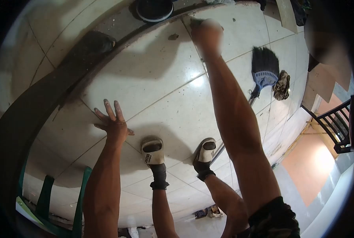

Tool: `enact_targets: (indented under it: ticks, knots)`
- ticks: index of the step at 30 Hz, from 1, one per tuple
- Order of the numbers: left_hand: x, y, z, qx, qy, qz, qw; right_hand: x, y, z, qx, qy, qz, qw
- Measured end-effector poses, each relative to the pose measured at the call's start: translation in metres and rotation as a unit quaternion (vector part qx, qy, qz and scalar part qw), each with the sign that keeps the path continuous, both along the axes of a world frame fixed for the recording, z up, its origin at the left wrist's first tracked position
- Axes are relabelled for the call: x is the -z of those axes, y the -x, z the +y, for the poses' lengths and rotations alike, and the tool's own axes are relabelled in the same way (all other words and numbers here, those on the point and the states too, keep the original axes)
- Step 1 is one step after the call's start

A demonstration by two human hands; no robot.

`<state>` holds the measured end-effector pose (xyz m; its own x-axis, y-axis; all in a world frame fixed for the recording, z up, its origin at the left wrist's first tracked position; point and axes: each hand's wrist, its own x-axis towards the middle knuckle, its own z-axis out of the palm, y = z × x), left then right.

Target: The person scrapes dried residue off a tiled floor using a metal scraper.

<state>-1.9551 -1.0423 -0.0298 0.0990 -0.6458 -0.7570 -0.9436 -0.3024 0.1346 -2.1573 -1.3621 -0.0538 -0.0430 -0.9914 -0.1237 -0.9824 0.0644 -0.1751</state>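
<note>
My left hand lies flat on a pale floor tile, fingers spread, holding nothing. My right arm reaches far forward, and my right hand, blurred, is closed on a small dark tool. The tool's tip touches the tile edge beside a dark curved strip of bare floor. Between my arms, my two feet stand on the tiles in white slides and dark socks.
A broom with a blue head lies on the tiles at right, a crumpled rag beside it. A black bowl and a dark lump sit on the strip. A green chair is at lower left, a black railing at right.
</note>
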Motion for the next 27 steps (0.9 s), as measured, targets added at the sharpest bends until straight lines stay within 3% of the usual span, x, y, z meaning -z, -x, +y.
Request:
enact_targets:
  ticks: [1, 3, 6, 8, 9, 13, 15, 16, 17, 19, 21, 27]
  knots:
    - [0.0, 0.001, 0.001, 0.003, -0.006, 0.006, 1.0, 0.003, 0.008, 0.003, -0.083, 0.029, 0.019, 0.996]
    - [0.004, 0.0, 0.004, 0.01, 0.0, -0.002, 1.0, -0.017, -0.002, -0.011, -0.005, -0.037, -0.039, 0.999]
    - [0.004, 0.004, -0.001, 0.008, -0.006, -0.003, 1.0, 0.0, 0.019, -0.012, 0.047, -0.107, 0.058, 0.991]
    - [-0.002, 0.003, 0.0, 0.01, -0.026, 0.003, 1.0, -0.012, 0.064, 0.037, -0.19, 0.028, 0.003, 0.981]
    - [-0.001, 0.005, -0.002, 0.006, -0.033, -0.008, 0.999, -0.025, 0.088, 0.071, -0.213, 0.081, 0.052, 0.972]
    - [-0.008, 0.01, -0.015, 0.001, -0.101, -0.042, 0.994, -0.041, 0.175, 0.197, -0.098, 0.005, 0.027, 0.995]
    - [-0.009, 0.015, -0.019, 0.012, -0.133, -0.072, 0.988, -0.041, 0.181, 0.238, 0.064, -0.055, -0.02, 0.996]
    - [-0.008, 0.015, -0.016, 0.007, -0.121, -0.078, 0.99, -0.041, 0.183, 0.249, -0.069, -0.005, -0.008, 0.998]
    - [-0.006, 0.016, -0.015, 0.003, -0.107, -0.085, 0.991, -0.033, 0.174, 0.257, 0.014, -0.041, -0.038, 0.998]
    - [-0.005, 0.021, -0.014, 0.004, -0.115, -0.087, 0.99, -0.018, 0.165, 0.235, -0.044, 0.02, 0.004, 0.999]
    - [0.003, 0.015, -0.006, -0.002, -0.064, -0.086, 0.994, -0.041, 0.121, 0.178, 0.191, -0.076, -0.041, 0.978]
    - [-0.001, 0.021, -0.017, -0.005, -0.099, -0.105, 0.99, -0.028, 0.122, 0.173, 0.132, -0.055, -0.031, 0.989]
